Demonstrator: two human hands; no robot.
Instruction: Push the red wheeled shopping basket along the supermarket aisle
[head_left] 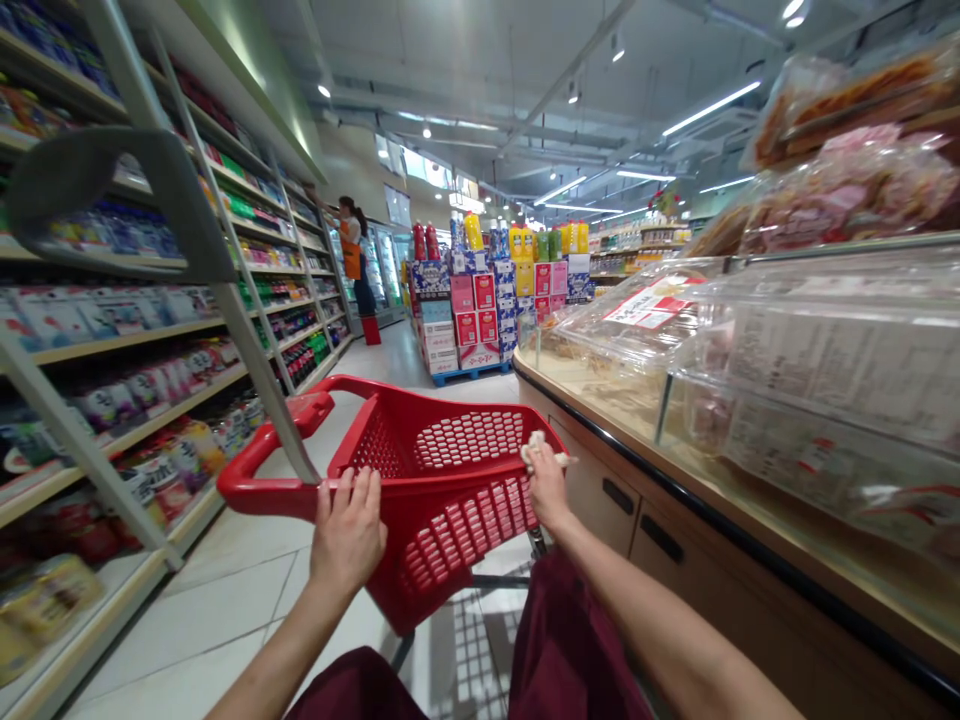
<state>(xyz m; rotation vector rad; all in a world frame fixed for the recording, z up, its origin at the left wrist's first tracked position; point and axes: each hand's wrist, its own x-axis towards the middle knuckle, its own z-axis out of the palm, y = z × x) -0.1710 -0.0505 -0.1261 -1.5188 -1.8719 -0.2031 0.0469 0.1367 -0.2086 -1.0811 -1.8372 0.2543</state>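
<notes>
A red plastic shopping cart (465,530) with perforated basket walls stands sideways in front of me. My left hand (349,530) grips its near rim, fingers hooked over the top edge close to a metal upright (262,370). Toward the basket's right end, my right hand (550,490) holds a crumpled off-white cloth (535,452) against the rim. Part of the cloth sticks out past the fingers on the right. The upright carries a grey plastic handle (196,215) at the upper left. What I can see of the basket's inside shows no goods; its floor is hidden.
Shelves of packaged drinks (150,390) line the left side. On the right is a wooden counter (600,455) with clear food packages (840,350). Stacked cartons (476,320) stand ahead on a blue pallet. A person in an orange vest (352,255) stands by the far shelves.
</notes>
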